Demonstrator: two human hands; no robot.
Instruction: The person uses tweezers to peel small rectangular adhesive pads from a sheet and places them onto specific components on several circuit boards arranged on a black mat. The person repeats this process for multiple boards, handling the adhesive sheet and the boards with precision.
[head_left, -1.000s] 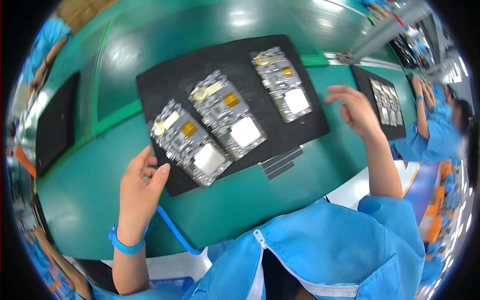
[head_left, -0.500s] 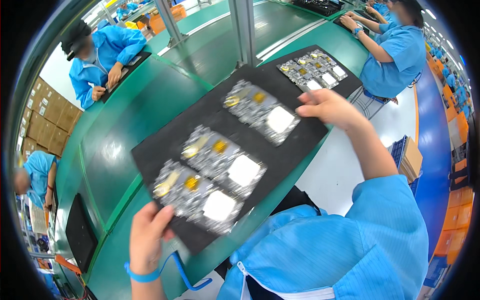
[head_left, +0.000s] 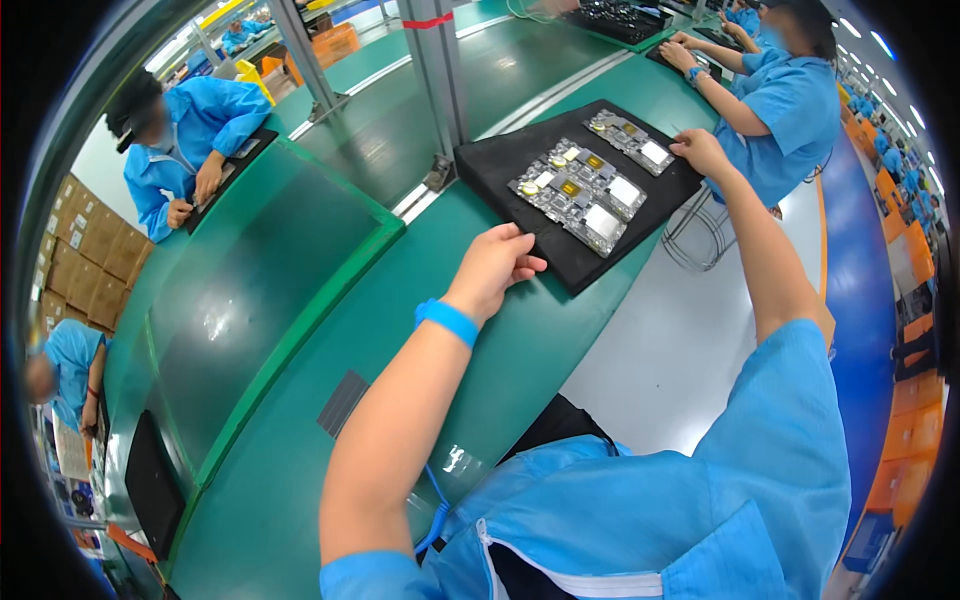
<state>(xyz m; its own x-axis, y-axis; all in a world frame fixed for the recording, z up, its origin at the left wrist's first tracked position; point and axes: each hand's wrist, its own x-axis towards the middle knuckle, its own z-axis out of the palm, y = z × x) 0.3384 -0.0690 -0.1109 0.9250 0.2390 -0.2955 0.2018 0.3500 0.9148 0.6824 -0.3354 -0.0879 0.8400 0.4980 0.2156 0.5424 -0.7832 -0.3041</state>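
Observation:
A thin black tray lies on the green bench at the upper middle, over another black layer. Three circuit boards with white and gold patches rest on it: two side by side near the left, such as the near board, and a separate board toward the far right. My left hand is at the tray's near left edge, fingers curled against it. At the far right edge my right hand pinches the tray's rim. A blue band with a coiled cord is on my left wrist.
The green bench runs along my front, with a small dark grey patch on it. A metal post rises behind the tray. Co-workers in blue sit at left and right. Another black tray stands at lower left.
Both hands have carried the tray of boards away from me to the upper right. It now lies over the spot where another tray of boards was showing.

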